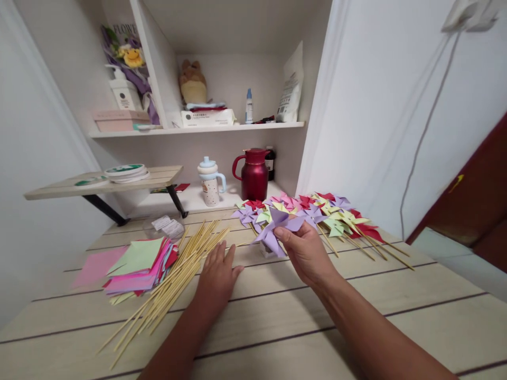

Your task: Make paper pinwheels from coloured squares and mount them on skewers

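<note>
You look to be on the stick-fitting step: your right hand (pixel 308 253) pinches a folded lilac paper pinwheel (pixel 270 232), thumb across the near face, fingers mostly hidden behind, while your left hand (pixel 217 272) is at the bamboo sticks (pixel 174 285). Pinwheel sits right in the right-hand grip, raised over the wood-plank tabletop (pixel 277 343); can't tell whether it has a stick on it. Next move likely calls for one stick singled out by the left fingers and brought across to the pinwheel, right pinch kept light so the blades don't crease. Pose: right forearm comes in from the lower right, wrist slightly bent, knuckles turned outward; left forearm comes from below, palm down and low, fingers stretched forward and slightly spread, nothing seen held, fingertip contact with the sticks unclear. Sticks fan out just left of the left hand, square paper sheets (pixel 138 258) stacked beyond them on that same side. Pinwheels on sticks (pixel 344 219) lie piled just behind the right-hand grip and off to its right.
</note>
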Demonstrator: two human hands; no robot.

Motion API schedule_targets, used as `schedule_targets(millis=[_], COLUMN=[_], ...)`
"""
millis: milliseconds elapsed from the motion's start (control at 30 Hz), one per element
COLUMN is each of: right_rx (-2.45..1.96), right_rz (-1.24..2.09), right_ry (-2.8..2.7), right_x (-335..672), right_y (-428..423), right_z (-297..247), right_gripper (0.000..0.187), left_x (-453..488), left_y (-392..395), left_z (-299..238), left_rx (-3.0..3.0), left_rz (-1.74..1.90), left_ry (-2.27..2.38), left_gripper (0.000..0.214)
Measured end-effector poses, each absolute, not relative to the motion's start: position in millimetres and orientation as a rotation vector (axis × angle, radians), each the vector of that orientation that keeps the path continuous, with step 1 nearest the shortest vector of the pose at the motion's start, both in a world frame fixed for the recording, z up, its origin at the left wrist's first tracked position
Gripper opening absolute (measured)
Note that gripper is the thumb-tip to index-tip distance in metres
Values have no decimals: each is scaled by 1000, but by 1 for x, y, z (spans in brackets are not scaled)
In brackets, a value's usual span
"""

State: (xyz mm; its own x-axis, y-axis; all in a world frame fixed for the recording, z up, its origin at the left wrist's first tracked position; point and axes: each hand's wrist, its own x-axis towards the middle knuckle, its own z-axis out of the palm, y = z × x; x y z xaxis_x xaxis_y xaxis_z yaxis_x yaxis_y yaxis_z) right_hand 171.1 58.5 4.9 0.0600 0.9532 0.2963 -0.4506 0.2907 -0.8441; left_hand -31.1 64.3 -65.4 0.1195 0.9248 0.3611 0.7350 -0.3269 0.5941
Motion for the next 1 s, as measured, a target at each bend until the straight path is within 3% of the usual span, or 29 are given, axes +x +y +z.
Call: schedule_targets(millis=[233, 500, 1000], right_rx=[-587, -605, -541], right_rz=[1209, 1239, 1289], right_ry=[-968, -977, -994], right_x=[174, 175, 175], right_y=[56, 53, 53], right_z=[11, 15, 14], right_gripper=[24, 25, 20], left_x=[-33, -30, -32], left_y=[56, 53, 51], left_z=[-53, -47, -35], left_rx=[2354, 2521, 2664], left_rz=[817, 606, 335], left_ry=[1789, 1925, 1913], left_gripper=[37, 20, 27])
